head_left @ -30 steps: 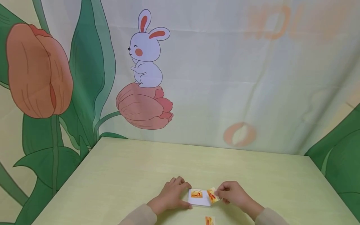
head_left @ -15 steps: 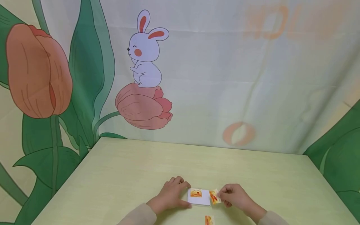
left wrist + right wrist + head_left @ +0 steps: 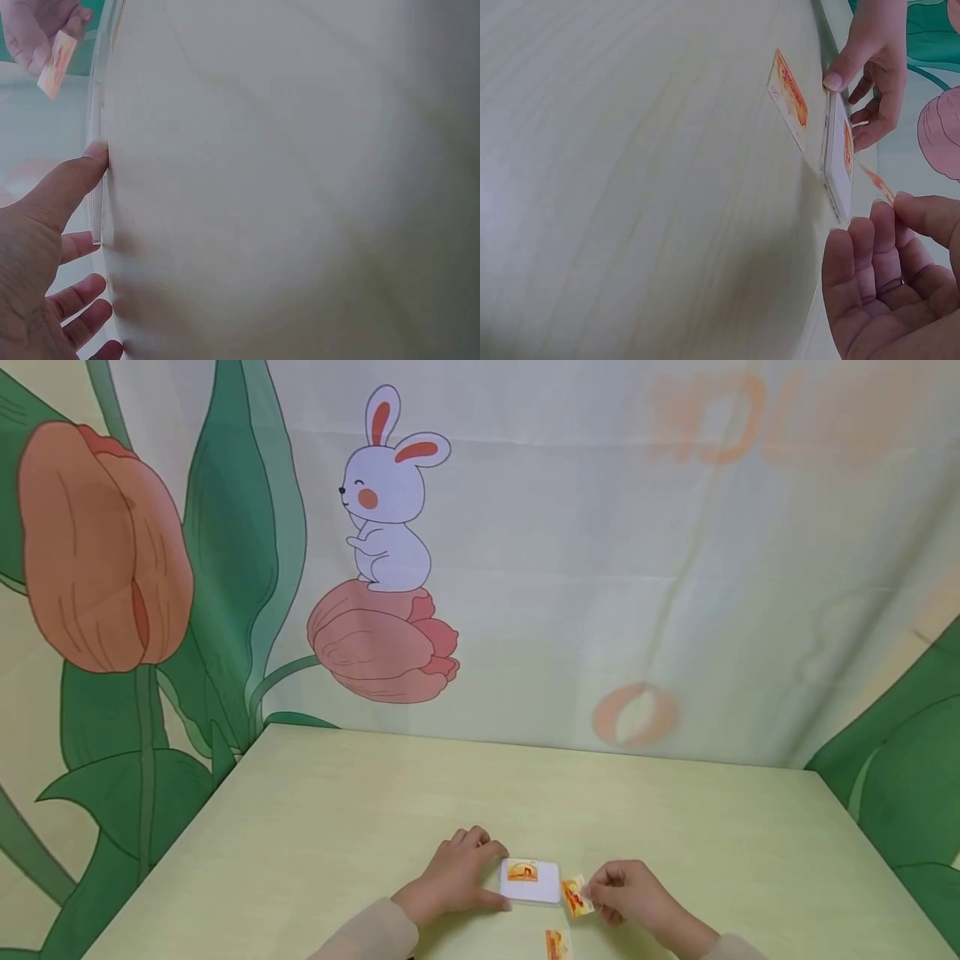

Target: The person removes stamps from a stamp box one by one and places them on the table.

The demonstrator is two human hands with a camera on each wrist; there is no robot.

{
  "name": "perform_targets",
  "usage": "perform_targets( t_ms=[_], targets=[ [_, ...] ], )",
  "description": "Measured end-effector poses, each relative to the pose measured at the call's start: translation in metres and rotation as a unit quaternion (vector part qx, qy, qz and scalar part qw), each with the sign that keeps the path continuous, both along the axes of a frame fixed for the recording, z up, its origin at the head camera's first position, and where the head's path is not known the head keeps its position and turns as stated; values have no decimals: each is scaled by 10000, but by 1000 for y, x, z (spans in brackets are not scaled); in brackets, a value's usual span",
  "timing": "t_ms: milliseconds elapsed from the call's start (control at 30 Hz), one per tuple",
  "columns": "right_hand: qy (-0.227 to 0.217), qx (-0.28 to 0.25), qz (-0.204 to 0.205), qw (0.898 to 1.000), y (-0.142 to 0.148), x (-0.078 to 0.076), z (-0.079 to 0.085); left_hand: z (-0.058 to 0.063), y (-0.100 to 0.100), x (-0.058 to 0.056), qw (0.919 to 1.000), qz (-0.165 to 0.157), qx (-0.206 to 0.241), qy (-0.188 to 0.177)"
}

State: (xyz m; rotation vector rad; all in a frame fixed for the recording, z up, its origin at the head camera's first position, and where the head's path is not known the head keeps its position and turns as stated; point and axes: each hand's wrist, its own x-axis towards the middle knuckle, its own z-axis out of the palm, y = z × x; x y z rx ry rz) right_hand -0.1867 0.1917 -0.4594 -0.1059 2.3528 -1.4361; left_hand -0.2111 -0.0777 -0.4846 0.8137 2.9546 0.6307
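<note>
A small white rectangular tray (image 3: 540, 892) with a thin clear edge lies on the table. One orange picture card (image 3: 522, 871) rests in its upper left corner. My left hand (image 3: 462, 872) holds the tray's left side, thumb at the near corner and index finger at the far corner; the left wrist view shows the thumb (image 3: 96, 152) against its edge. Between thumb and fingertips, my right hand (image 3: 628, 895) pinches a second orange picture card (image 3: 576, 897), tilted, just right of the tray. A third orange picture card (image 3: 557, 945) lies on the table nearer the person.
The pale table (image 3: 360, 802) extends around the tray on every side. Behind it hangs a printed curtain (image 3: 525, 568) with a rabbit and tulips, meeting the table's far edge.
My right hand has drawn the second card a little to the right and nearer the person, off the tray's right edge. The left hand and tray stay almost in place.
</note>
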Motion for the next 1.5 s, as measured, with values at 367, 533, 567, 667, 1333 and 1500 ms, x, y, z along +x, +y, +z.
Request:
perform_targets(
  t_ms=[367,533,567,667,1333,1500],
  targets=[
    [-248,372,-337,9984,3,9,-5,-2,1,-1,10000,35,-12,-39],
    [-332,560,-392,9971,5,15,-4,0,1,0,9999,51,60,-63],
    [-353,569,-391,9970,6,16,-4,0,1,0,9999,55,72,-65],
    [-368,547,-351,9972,7,19,-4,0,2,0,9999,63,73,-56],
    [-706,419,-531,9952,9,32,-13,0,3,0,9999,31,96,-110],
    [-699,632,-603,9937,8,32,-14,-1,2,0,9999,23,103,-77]
  ],
)
